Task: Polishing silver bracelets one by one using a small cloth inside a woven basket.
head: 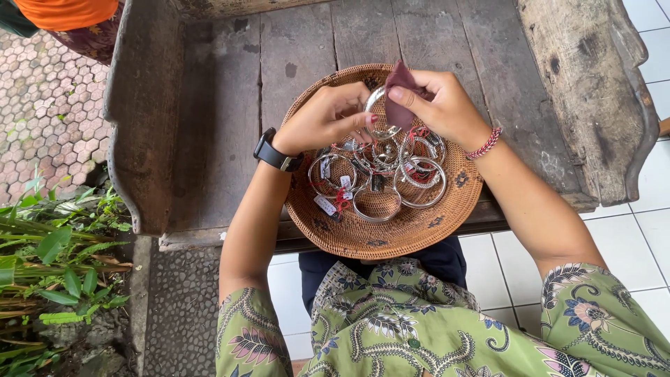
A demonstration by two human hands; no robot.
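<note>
A round woven basket [363, 241] sits on a worn wooden bench and holds several silver bangles [419, 183] with small tags. Over the far side of the basket, my left hand [322, 119] grips a silver bangle [375, 112] by its rim. My right hand [440, 105] pinches a small maroon cloth [399, 105] against that bangle. A black watch is on my left wrist and a red braided bracelet on my right wrist.
The wooden bench [230, 139] has raised curved arms at left and right. White floor tiles [649, 230] lie to the right, green plants [56, 265] and hexagon paving to the left. Another person in orange clothing [66, 12] is at the top left.
</note>
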